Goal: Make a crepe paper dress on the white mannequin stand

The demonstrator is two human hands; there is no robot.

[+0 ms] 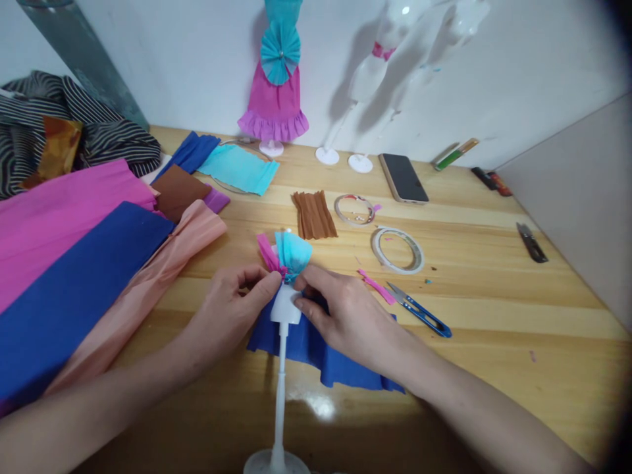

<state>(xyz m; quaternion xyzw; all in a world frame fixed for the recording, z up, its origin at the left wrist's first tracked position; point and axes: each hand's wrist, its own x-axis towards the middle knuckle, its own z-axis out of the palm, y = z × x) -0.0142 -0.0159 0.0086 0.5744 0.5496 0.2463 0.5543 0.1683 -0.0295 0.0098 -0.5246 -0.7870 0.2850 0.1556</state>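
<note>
A: From my distant station, how is the white dress form point(285, 305) oriented?

B: I see its long axis run from the round base point(257, 463), on my near side of the fingers, along the stem point(280, 395) to the torso between them; its upper end points away from me. Whether it stands plumb I cannot tell.

A: And the fingers?

B: The left hand point(236, 297) has thumb and forefinger narrowly set beside gathered pink paper point(267, 251). The right hand point(345, 309) shows a narrow gap at the torso's right edge, below the turquoise paper point(296, 252). Whether either grips, I cannot tell. Both papers fan out beyond the fingertips; blue paper point(338, 370) lies beneath the right fingers.
</note>
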